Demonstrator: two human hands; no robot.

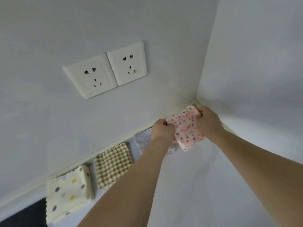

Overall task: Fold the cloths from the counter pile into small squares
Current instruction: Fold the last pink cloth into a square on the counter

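At the far corner of a pale surface, where two white walls meet, the head view shows both bare arms reaching forward to one pink speckled cloth. The left hand grips its left edge with curled fingers, and the right hand grips its right edge near the far corner the same way, so the cloth sits directly between the two hands, held low at the surface; whether it rests on it cannot be told. Already folded down to a small, thick, soft rectangle, it runs longer from the wall toward the viewer than across, so a final fold would likely bring its near end up to the far end. Partly under the left wrist lies a folded grey dotted cloth. Further left, along the wall, sit a folded checked cloth with a waffle texture and a cream cloth with coloured spots, its edges pinked. Two white wall sockets sit above.
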